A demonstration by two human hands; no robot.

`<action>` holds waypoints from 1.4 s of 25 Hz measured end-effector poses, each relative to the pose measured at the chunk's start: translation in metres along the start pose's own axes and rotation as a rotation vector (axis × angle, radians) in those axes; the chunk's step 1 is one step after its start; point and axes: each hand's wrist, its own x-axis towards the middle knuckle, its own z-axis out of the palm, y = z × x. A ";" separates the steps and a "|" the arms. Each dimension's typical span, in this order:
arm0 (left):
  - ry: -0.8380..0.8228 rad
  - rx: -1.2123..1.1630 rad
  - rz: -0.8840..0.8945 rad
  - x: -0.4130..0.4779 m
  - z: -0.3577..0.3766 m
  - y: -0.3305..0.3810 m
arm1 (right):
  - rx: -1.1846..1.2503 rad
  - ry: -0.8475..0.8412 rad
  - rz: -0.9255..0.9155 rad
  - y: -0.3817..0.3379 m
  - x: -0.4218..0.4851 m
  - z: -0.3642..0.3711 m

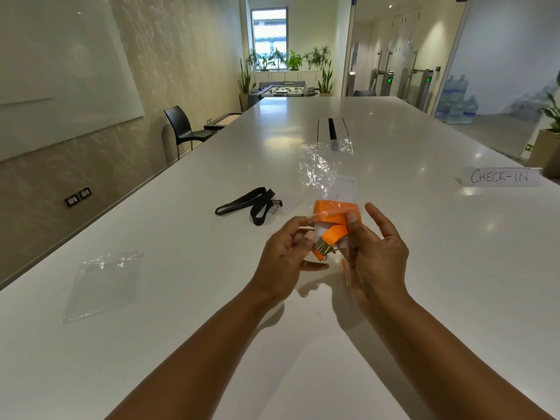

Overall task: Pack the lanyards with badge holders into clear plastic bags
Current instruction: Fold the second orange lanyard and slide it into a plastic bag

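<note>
Grip: orange lanyard (332,214) was pinched by left hand (281,262) and right hand (378,256).
Axis: clear plastic bag (318,171) was stretched toward 12 o'clock.

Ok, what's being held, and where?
Both hold the folded orange fabric lanyard at the clear plastic bag's mouth: left hand pinches the bag's left edge above the metal clip; right hand thumb presses the lanyard's right side.

lanyard in hands (332,221): orange | lanyard on table (247,204): black | bags (104,284): clear | table (181,237): white | chair (185,130): black | sign (501,176): white, dark lettering
</note>
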 end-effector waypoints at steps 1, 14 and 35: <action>-0.004 -0.106 -0.027 0.001 0.000 0.000 | -0.021 -0.005 0.003 0.000 0.002 -0.001; -0.083 0.050 -0.079 0.005 -0.017 -0.007 | -0.170 -0.042 0.025 0.005 0.011 -0.007; 0.206 -0.409 -0.133 0.014 -0.023 -0.015 | -0.135 -0.280 0.117 0.005 0.015 -0.009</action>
